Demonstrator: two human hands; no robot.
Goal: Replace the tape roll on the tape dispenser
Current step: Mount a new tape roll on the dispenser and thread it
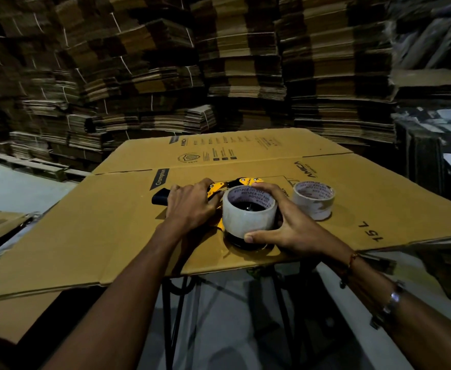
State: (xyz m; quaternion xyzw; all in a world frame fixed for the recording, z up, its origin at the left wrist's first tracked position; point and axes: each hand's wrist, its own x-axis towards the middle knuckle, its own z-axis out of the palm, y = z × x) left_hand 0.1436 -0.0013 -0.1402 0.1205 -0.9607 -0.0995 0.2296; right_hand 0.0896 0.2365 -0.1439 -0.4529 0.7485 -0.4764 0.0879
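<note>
head view: spare roll (pixel 313 200) just beside gripped tape roll (pixel 248 217)

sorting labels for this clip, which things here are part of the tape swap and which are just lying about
Part of the job:
tape dispenser, under the left hand
tape roll, gripped by the right hand
second tape roll, standing alone

Lying about:
flattened carton, used as work surface
cardboard stacks behind

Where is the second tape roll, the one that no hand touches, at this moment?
In the head view the second tape roll stands on the flattened cardboard box, just right of the right hand and apart from it.
</note>
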